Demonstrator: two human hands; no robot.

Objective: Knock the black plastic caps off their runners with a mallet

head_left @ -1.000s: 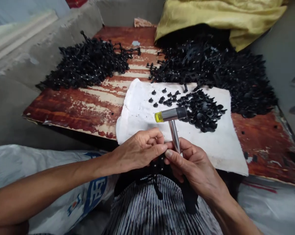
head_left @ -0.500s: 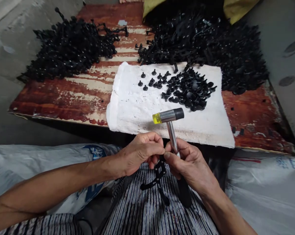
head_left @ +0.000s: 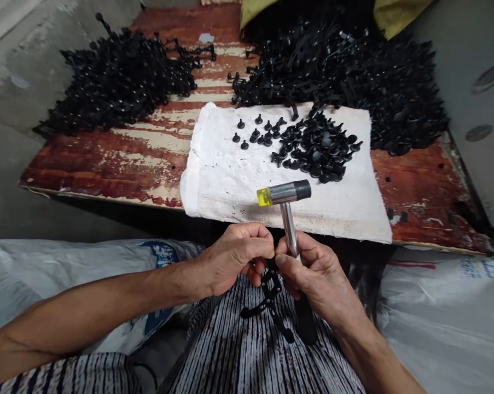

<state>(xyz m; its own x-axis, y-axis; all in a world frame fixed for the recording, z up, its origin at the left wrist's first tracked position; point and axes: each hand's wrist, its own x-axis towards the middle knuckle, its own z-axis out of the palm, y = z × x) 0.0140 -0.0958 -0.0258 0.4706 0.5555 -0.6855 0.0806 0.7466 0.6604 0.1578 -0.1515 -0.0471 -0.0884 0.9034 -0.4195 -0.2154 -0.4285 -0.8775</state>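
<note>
My right hand (head_left: 318, 279) grips a small hammer (head_left: 285, 194) by its metal shaft, head up, with one yellow face and one black face. The same hand's thumb pinches the top of a black plastic strip of parts (head_left: 269, 298) that hangs down over my striped lap. My left hand (head_left: 234, 257) is closed, its fingertips pinching that strip right beside the right thumb. Both hands sit just in front of the board's near edge, below a white cloth (head_left: 230, 180) that carries several loose black studs (head_left: 312, 148).
A worn red wooden board (head_left: 107, 164) holds a heap of black plastic strips (head_left: 119, 82) at the left and a larger heap (head_left: 353, 71) at the back right, under a yellow cloth (head_left: 398, 13). White woven sacks (head_left: 443, 317) lie on both sides of my lap.
The view dropped from the yellow cloth toward my lap. The black strip now hangs free below my fingers, where it was bunched under them. Both hands stay pinched together.
</note>
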